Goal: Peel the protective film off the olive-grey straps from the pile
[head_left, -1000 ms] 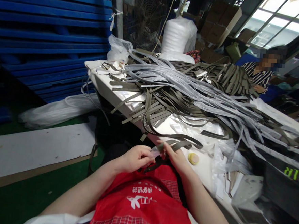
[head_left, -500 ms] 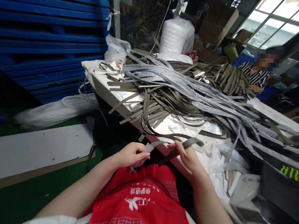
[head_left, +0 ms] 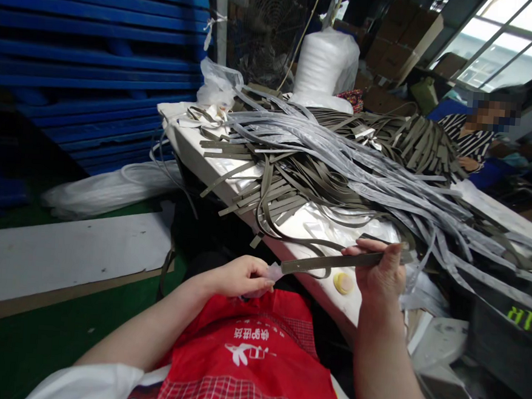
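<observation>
My left hand [head_left: 246, 276] is closed on a translucent plastic sleeve [head_left: 273, 272] just above the red apron. The end of a flat dark olive strap [head_left: 318, 263] meets the mouth of this sleeve; whether it has gone inside I cannot tell. Farther along the same strap, my right hand [head_left: 379, 271] grips it between thumb and fingers, over the table's near edge. Loose olive straps [head_left: 313, 178] lie heaped on the white table [head_left: 191, 152] beyond my hands. Across them runs a bundle of straps in cloudy plastic sleeves [head_left: 364, 164].
A yellow round object [head_left: 343, 283] sits at the table's near edge. Blue pallets [head_left: 93, 60] are stacked at the left. A white foam roll [head_left: 323, 67] stands at the back. A person in a striped top [head_left: 468, 141] sits across the table at the right.
My right hand has moved right and slightly up along the strap, which now stretches straight between both hands. The yellow object has come into view. The camera has turned slightly left.
</observation>
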Demonstrator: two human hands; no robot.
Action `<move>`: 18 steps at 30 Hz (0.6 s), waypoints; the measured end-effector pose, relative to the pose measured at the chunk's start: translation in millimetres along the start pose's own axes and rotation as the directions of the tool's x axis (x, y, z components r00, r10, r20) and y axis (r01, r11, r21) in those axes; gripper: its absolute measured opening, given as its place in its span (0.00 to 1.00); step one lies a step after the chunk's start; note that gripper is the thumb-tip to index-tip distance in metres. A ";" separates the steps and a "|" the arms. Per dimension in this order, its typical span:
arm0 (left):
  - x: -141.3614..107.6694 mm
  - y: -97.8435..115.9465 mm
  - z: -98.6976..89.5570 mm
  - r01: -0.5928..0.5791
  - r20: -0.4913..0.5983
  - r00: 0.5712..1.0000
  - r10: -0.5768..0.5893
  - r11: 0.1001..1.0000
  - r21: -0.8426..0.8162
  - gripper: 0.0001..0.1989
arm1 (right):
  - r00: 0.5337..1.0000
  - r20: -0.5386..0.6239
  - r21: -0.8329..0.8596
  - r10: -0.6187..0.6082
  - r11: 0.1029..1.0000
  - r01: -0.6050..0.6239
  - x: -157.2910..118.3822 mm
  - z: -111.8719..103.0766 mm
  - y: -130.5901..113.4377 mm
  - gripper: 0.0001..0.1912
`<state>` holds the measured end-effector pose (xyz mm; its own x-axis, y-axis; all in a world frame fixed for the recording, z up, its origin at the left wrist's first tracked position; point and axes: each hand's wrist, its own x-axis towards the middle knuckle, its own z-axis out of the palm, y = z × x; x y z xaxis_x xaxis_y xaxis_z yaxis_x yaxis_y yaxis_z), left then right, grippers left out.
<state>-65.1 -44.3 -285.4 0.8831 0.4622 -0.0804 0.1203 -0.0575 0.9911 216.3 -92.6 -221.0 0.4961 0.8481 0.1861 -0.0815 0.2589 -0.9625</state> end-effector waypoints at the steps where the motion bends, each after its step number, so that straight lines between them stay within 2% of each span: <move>1: -0.7 1.4 -0.4 -0.004 0.008 1.000 0.004 1.000 0.004 0.21 | 1.000 0.008 0.002 0.001 1.000 -0.001 -0.8 2.2 0.8 0.31; 9: -2.4 7.0 -2.7 -0.074 0.020 0.997 0.073 0.991 0.109 0.22 | 0.997 0.078 -0.021 0.003 1.000 -0.002 -2.7 4.8 2.8 0.31; 18: -1.8 9.5 -3.1 -0.106 0.005 0.994 0.106 0.988 0.117 0.23 | 0.999 0.043 -0.039 -0.027 0.999 0.028 0.3 1.8 1.4 0.31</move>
<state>-66.9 -42.9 -275.5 0.8932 0.4490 0.0243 0.0786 -0.2089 0.9748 214.8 -91.2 -221.9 0.4601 0.8602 0.2200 -0.0335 0.2644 -0.9638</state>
